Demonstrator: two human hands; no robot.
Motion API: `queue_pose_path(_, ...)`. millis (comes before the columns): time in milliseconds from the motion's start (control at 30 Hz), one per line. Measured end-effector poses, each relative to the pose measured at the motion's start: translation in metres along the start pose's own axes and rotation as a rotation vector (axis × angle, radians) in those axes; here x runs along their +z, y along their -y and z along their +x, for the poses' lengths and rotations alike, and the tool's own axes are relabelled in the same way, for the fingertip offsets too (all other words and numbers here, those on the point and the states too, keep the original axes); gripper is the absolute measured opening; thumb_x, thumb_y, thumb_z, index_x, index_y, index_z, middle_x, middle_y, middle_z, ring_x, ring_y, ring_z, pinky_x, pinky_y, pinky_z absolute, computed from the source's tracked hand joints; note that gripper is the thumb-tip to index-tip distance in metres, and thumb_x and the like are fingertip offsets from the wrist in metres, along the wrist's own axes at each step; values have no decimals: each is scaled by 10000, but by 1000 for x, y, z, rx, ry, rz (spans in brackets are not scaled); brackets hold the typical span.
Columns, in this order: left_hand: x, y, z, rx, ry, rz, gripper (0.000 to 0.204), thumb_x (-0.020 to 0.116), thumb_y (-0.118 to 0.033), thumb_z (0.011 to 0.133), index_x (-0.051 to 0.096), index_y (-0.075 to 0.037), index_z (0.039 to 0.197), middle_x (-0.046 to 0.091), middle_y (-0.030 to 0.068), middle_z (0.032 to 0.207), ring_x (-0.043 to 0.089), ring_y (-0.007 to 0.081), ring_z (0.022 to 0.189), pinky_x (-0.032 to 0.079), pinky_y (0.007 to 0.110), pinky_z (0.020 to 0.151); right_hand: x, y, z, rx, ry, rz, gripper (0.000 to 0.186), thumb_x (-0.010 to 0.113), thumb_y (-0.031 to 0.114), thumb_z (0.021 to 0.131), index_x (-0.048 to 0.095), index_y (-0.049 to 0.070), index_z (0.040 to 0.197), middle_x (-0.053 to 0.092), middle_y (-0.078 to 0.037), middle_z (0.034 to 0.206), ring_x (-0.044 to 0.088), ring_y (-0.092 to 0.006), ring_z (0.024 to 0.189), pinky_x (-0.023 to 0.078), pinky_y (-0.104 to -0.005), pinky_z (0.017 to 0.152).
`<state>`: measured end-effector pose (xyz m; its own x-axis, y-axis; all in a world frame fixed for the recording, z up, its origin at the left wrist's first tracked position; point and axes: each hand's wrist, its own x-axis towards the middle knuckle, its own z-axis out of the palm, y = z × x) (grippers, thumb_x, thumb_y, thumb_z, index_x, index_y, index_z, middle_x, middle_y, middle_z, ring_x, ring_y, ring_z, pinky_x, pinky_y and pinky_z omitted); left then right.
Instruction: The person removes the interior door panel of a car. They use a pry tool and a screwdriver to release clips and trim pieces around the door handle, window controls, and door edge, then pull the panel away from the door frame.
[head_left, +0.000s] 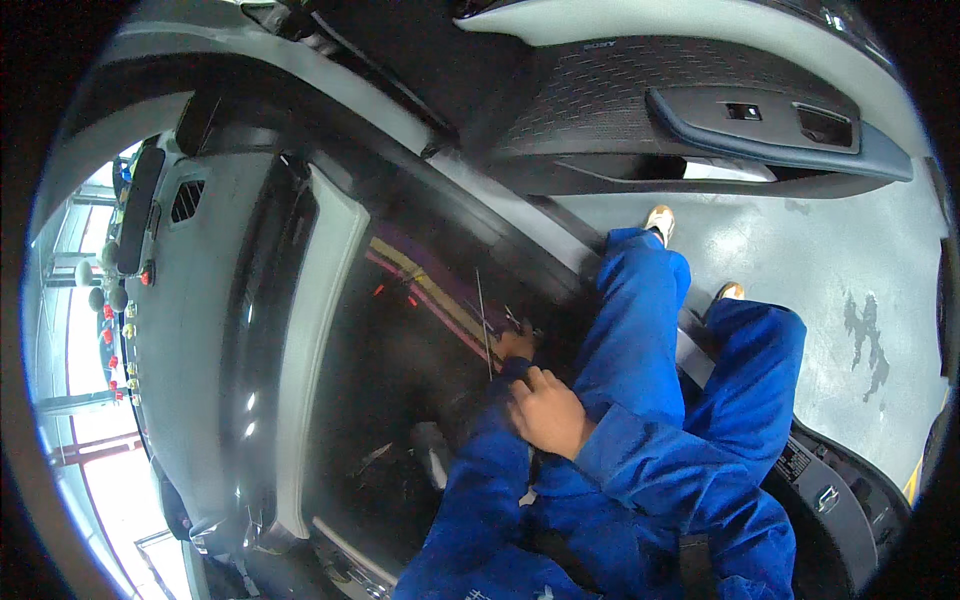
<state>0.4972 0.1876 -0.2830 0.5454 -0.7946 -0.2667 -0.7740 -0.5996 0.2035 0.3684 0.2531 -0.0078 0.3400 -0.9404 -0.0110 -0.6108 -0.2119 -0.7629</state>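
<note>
Deep in the dim footwell, my left hand [514, 342] has bent fingers near some small shiny pieces; what it holds is too dim to make out. A thin pale rod or line [481, 300] stands just beside it. Pink, yellow and purple bands [410, 272] run diagonally across the dark floor toward that hand, with small red bits [380, 289] near them. My right hand [545, 415] lies over my left forearm, its fingers curled on the blue sleeve. A grey object [431, 455] lies left of my left forearm, its shape unclear.
The car's dashboard [200, 350] and pale trim [322, 270] fill the left, with small red, yellow and grey objects [110, 330] along the far edge. The open door [610, 110] spans the top. My legs [640, 330] stretch over the sill toward the grey floor [860, 260] outside.
</note>
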Motion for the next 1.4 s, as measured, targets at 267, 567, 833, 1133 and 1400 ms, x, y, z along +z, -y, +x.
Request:
queue_pose_path(267,-29,31,-2,-99,-47,-54,520,620,-525,901,741,-37,1032,729,233,996,696,385,973,543,501,862,10,-13,-5,-41,-20,143,242,660,227,894,662,-4,968,633,-209,924,659,-404,847,558,-486,749)
queue_pose_path(567,-26,79,20,-138,154,-712,383,687,-343,904,708,-28,1122,713,183,994,681,314,880,550,453,792,-17,-5,-7,-41,-217,370,193,639,158,909,674,37,1056,650,-239,1011,671,-420,907,564,-505,787)
queue_pose_path(833,-192,-20,-78,-83,599,-1782,280,671,-269,961,676,-16,1082,691,130,962,655,244,891,531,356,821,-77,-30,-33,332,-375,786,214,545,20,961,670,3,1133,709,-135,962,704,-202,834,554,-340,734)
queue_pose_path(1133,-232,-114,-149,-42,850,-1593,310,599,-319,1018,634,-22,1098,676,116,986,651,258,915,541,404,803,-121,-33,-64,315,-321,943,305,558,160,1049,578,-3,1307,701,-104,916,662,-151,751,537,-309,679)
queue_pose_path(1400,-262,-189,-206,681,526,-1133,275,644,-179,996,630,31,1173,694,91,1063,636,168,926,499,290,855,-170,-43,-81,252,-570,744,455,672,213,987,569,4,1378,691,-189,1215,673,-242,1123,505,-352,977)
